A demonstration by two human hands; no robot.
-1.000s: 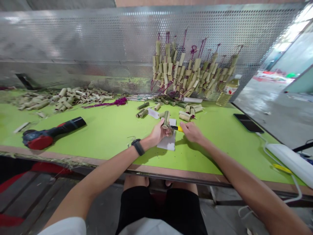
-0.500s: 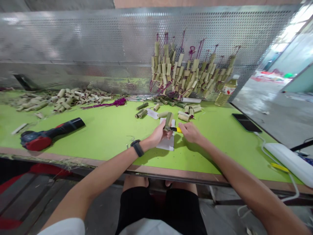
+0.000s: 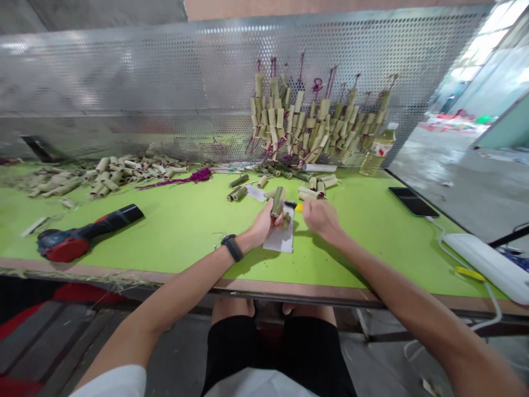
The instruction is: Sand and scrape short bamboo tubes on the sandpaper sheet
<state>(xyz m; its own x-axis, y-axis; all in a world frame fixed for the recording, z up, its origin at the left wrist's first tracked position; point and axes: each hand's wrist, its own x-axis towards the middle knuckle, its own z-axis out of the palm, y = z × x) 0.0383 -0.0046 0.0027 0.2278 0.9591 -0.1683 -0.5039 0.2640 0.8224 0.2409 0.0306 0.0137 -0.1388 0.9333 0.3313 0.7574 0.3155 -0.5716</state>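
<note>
A short green bamboo tube (image 3: 278,200) is in my left hand (image 3: 263,225), fingers wrapped round it, above a white sheet of paper (image 3: 279,238). My right hand (image 3: 321,216) is closed round a yellow-handled tool (image 3: 298,207) with a dark, blade-like end. Motion blurs that end, which lies just right of the tube; whether they touch I cannot tell. Small greenish-brown bits show blurred below the tube, by my left fingers. Several cut bamboo pieces (image 3: 238,193) lie on the table just beyond my hands.
A power tool (image 3: 85,236) lies at left before a bamboo pile (image 3: 103,175) and purple cord (image 3: 198,176). Strung bamboo pieces (image 3: 306,121) hang on the perforated metal panel (image 3: 165,82). A bottle (image 3: 378,150), phone (image 3: 413,202) and white cabled device (image 3: 485,264) are at right.
My right hand has moved the tool's dark end up and away from the tube's lower end. The tube has tilted slightly in my left hand. The bits below it are new.
</note>
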